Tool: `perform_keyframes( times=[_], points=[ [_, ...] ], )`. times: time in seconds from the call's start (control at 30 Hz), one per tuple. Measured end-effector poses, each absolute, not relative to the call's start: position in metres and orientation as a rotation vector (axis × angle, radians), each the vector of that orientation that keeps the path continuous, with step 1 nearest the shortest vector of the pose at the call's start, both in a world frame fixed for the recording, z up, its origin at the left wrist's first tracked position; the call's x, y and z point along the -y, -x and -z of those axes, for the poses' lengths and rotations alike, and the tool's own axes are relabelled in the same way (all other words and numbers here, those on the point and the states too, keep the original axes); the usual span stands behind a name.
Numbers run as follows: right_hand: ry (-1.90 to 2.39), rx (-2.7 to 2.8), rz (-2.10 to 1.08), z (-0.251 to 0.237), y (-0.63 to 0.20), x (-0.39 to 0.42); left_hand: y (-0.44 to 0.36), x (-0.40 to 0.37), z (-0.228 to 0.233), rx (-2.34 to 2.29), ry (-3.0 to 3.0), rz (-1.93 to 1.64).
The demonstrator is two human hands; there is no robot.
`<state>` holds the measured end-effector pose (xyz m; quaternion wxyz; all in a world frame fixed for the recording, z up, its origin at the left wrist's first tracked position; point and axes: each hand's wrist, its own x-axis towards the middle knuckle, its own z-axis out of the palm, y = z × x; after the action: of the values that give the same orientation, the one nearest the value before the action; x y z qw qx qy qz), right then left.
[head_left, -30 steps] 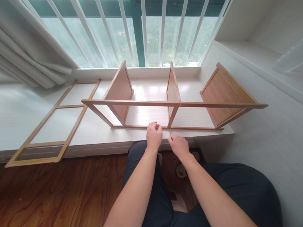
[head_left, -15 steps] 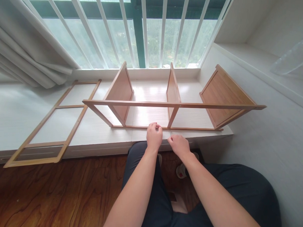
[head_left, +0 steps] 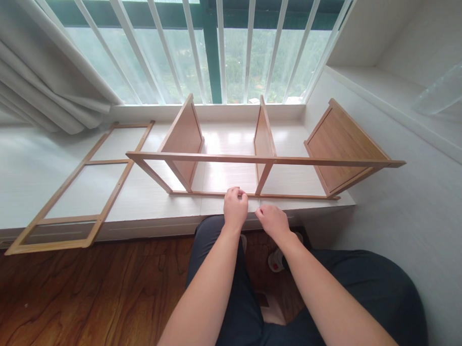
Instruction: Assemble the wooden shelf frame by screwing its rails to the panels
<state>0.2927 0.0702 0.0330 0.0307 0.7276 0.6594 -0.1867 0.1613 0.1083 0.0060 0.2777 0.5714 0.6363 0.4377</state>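
A wooden shelf frame (head_left: 224, 158) lies on its side on the white window ledge, its three panels (head_left: 265, 131) standing on edge. My left hand (head_left: 236, 207) is at the frame's lower front rail (head_left: 211, 194), fingers curled in a pinch; I cannot tell whether it touches the rail or holds something small. Close to its right, my right hand (head_left: 274, 221) is closed in front of the ledge edge, thumb and forefinger together. Whatever is in its fingers is hidden or too small to name. A separate wooden side frame (head_left: 65, 220) lies at the left.
The white ledge (head_left: 165, 210) runs along a barred window (head_left: 235, 62), with a grey curtain (head_left: 41, 70) at the left. A wall and a white shelf niche (head_left: 389, 77) with clear plastic (head_left: 446, 92) are on the right. Below is a dark wooden floor (head_left: 109, 295).
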Motion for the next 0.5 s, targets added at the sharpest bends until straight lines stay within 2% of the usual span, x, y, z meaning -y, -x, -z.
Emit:
perform_keyframes(
  times=[0.5],
  points=[
    [-2.249, -2.023, 0.631, -0.0375, -0.2905, -0.0728, -0.1605, -0.1094, -0.0027, -1.707, -1.560, -1.190]
  ],
)
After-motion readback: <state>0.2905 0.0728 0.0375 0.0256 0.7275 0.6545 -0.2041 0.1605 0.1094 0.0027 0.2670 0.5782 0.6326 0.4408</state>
